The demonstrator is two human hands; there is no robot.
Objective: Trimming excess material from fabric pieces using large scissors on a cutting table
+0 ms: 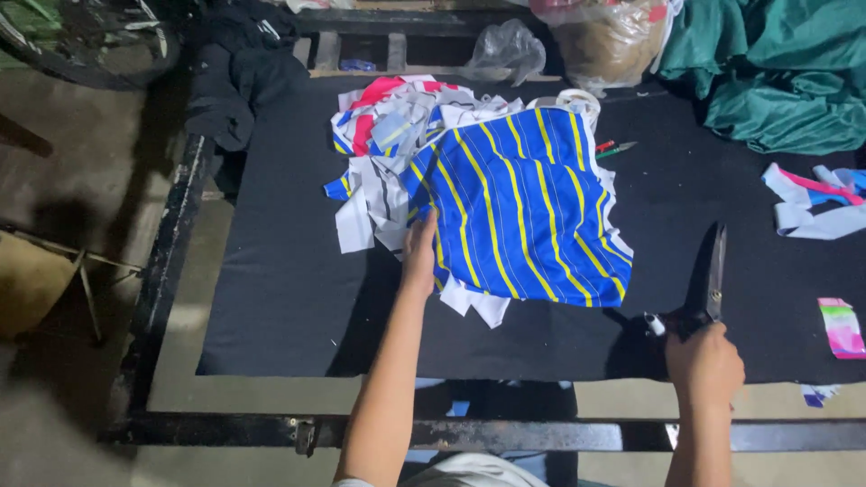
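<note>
A blue fabric piece with yellow and white stripes (523,207) lies on top of a heap of white, red and blue fabric scraps (388,135) on a black table top (289,289). My left hand (419,254) rests on the left edge of the striped piece, fingers flat on it. My right hand (704,361) is at the table's near edge, to the right of the fabric, closed around the handles of large dark scissors (713,275) whose blades point away from me.
Green cloth (785,72) is piled at the back right. More scraps (812,203) and a pink-green slip (841,326) lie at right. A plastic bag (507,50), dark clothing (234,72) and pens (613,147) sit behind. A metal frame bar (505,435) runs in front.
</note>
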